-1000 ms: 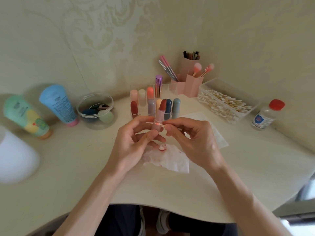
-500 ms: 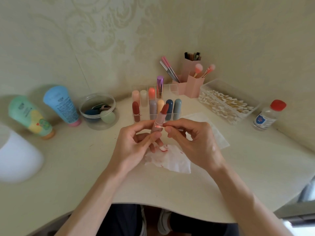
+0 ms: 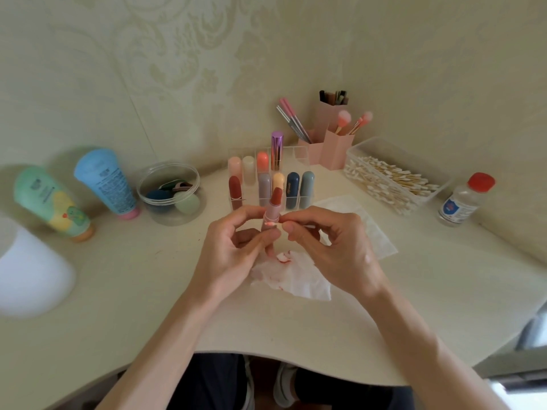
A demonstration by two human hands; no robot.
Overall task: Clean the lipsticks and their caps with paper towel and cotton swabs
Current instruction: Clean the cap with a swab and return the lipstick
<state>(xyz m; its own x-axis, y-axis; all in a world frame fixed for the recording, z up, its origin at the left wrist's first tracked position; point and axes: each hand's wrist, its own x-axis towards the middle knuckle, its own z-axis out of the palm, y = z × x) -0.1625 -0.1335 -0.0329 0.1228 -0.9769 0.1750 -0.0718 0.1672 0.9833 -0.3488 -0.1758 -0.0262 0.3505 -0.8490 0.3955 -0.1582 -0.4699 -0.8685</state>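
I see left hand point(image 3: 233, 247) gripping lipstick point(image 3: 273, 206) upright | right hand point(image 3: 331, 247) pinching swab point(image 3: 270, 224), tip on tube | versus earlier: tip drawn rightward.

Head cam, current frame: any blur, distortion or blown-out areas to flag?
Head view: strong fisheye, the table edge bows, and the green tube and blue tube lean. The white object at the left edge is blurred and nearly blown out, and the bottom right corner is overexposed. Light is soft, shadows faint. Lipstick, left hand and right hand are fairly sharp; the cotton swab is barely resolved.
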